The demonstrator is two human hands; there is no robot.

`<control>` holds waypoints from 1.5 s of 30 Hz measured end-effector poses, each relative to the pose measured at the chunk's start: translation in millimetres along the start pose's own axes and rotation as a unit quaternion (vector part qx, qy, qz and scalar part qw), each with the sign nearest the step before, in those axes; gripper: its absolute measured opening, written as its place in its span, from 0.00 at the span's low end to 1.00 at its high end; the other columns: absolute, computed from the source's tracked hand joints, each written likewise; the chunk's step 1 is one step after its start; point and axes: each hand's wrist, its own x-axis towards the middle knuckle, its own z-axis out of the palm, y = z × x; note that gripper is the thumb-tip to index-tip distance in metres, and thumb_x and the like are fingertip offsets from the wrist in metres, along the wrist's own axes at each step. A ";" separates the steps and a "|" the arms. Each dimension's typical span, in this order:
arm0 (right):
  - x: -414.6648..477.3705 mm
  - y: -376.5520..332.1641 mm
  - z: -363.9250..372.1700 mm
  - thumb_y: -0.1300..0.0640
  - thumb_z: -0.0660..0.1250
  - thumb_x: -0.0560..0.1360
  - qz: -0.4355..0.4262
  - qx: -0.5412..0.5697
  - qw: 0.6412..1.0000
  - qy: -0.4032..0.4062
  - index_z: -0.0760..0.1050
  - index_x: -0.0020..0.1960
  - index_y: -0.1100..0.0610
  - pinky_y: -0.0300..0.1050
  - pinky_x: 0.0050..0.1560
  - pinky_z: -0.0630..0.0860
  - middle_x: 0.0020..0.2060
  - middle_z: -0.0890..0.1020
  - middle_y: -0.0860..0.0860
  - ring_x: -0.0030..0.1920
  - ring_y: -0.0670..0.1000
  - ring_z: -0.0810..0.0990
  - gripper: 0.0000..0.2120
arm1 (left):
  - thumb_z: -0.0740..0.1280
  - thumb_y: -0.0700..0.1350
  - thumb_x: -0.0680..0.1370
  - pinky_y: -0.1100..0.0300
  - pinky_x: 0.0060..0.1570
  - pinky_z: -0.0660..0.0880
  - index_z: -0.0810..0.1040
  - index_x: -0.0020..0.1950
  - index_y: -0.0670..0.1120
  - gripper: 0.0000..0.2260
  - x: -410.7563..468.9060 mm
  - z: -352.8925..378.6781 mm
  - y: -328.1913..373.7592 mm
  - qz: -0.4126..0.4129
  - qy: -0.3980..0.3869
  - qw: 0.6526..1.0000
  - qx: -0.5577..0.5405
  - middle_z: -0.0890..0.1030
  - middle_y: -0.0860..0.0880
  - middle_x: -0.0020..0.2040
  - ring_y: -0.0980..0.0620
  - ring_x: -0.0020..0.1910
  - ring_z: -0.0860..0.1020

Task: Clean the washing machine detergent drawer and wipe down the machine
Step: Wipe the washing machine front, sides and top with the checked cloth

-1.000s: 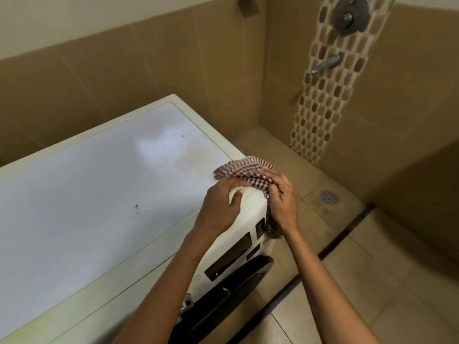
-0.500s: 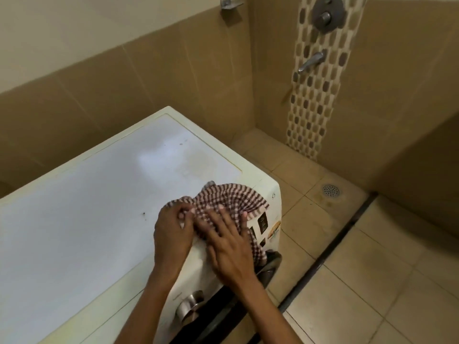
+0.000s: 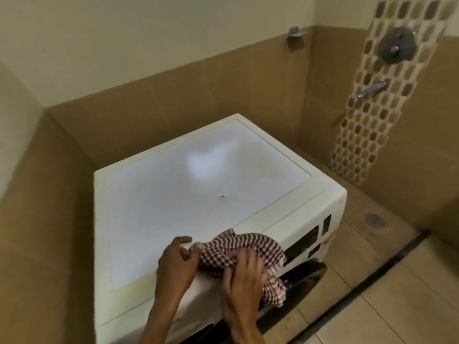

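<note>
Washing machine [image 3: 198,194] mid-frame, white top up, checked cloth [image 3: 244,245] bunched on its front edge, btm ctr. Left hand [image 3: 176,264] palm down beside cloth, fingers [image 3: 191,254] curled, pinching its left edge. Right hand [image 3: 242,278] atop cloth, too blurred to tell if flat or curled.

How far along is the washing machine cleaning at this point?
Done: nothing provable; the detergent drawer cannot be made out. In hand: the left hand and right hand hold a checked cloth on the washing machine's front top edge. Left: a dark speck sits on the top.
</note>
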 end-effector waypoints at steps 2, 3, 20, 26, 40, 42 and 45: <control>1.3 -17.8 2.6 0.53 0.52 0.69 0.040 0.114 0.992 0.029 0.63 0.46 0.42 0.50 0.48 0.71 0.44 0.70 0.41 0.45 0.40 0.63 0.09 | 0.67 0.50 0.76 0.55 0.54 0.71 0.75 0.62 0.44 0.18 2.6 -23.3 -19.5 -0.056 0.011 0.998 0.026 0.77 0.41 0.54 0.44 0.53 0.77; 2.4 -26.7 3.1 0.53 0.51 0.70 0.042 0.158 0.986 0.024 0.62 0.47 0.40 0.51 0.51 0.70 0.45 0.69 0.39 0.46 0.37 0.63 0.09 | 0.67 0.52 0.75 0.54 0.56 0.71 0.74 0.63 0.43 0.20 4.4 -34.2 -28.3 -0.076 0.024 0.996 0.033 0.75 0.39 0.58 0.43 0.55 0.76; -6.1 -83.9 15.4 0.55 0.52 0.71 -0.086 0.285 0.954 -0.043 0.65 0.52 0.40 0.39 0.57 0.61 0.49 0.72 0.37 0.53 0.37 0.69 0.13 | 0.68 0.44 0.70 0.58 0.51 0.73 0.79 0.44 0.43 0.06 4.2 -100.1 -51.8 0.006 -0.120 0.893 -0.434 0.83 0.50 0.41 0.54 0.45 0.79; -19.4 -74.2 8.9 0.49 0.47 0.69 -0.135 0.267 0.947 -0.115 0.70 0.54 0.40 0.42 0.70 0.50 0.54 0.75 0.29 0.66 0.37 0.65 0.19 | 0.69 0.43 0.75 0.75 0.31 0.66 0.69 0.39 0.49 0.09 0.5 -124.7 -8.0 0.278 0.017 0.953 -0.117 0.75 0.57 0.30 0.63 0.30 0.73; 33.2 -80.5 3.3 0.43 0.57 0.68 -0.097 0.107 0.962 -0.231 0.75 0.50 0.51 0.51 0.64 0.68 0.59 0.67 0.47 0.57 0.44 0.66 0.17 | 0.66 0.53 0.75 0.61 0.35 0.71 0.69 0.43 0.54 0.07 10.1 -148.6 -0.8 0.211 -0.123 0.970 0.012 0.78 0.49 0.39 0.52 0.37 0.77; 36.2 -82.1 -5.8 0.52 0.64 0.68 -0.080 0.079 0.982 -0.151 0.75 0.48 0.52 0.51 0.52 0.75 0.48 0.65 0.47 0.51 0.46 0.66 0.10 | 0.72 0.54 0.70 0.59 0.36 0.75 0.69 0.45 0.54 0.13 10.6 -158.4 -9.9 0.137 -0.203 0.970 0.000 0.79 0.48 0.39 0.50 0.38 0.80; 35.7 -93.0 -24.1 0.66 0.65 0.66 -0.058 0.077 0.994 -0.054 0.75 0.46 0.52 0.47 0.37 0.75 0.43 0.62 0.49 0.46 0.50 0.68 0.12 | 0.79 0.58 0.55 0.53 0.46 0.79 0.75 0.49 0.54 0.27 1.4 -175.3 -14.2 0.048 -0.335 0.941 -0.011 0.84 0.46 0.44 0.47 0.45 0.83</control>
